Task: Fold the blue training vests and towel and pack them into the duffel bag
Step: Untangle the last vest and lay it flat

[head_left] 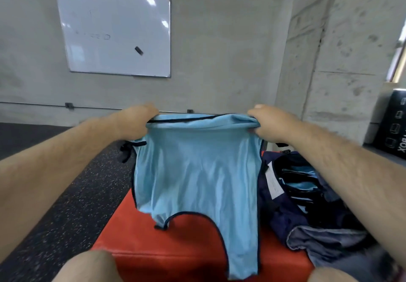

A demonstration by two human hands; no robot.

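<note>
— Our knees (87, 266) are cut off at the bottom edge, and our fingertips hide behind the cloth.
— Both hands grip, though: left hand (136, 121) and right hand (268, 125) curl over the top hem of the blue vest (197, 171), mid-frame.
— It hangs pale blue, dark-trimmed, over the red bench (175, 248), whose left edge meets speckled floor (66, 193).
— Right of it, the duffel bag (283, 211) gapes; we cannot tell whether the grey cloth (325, 242) is the towel.
</note>
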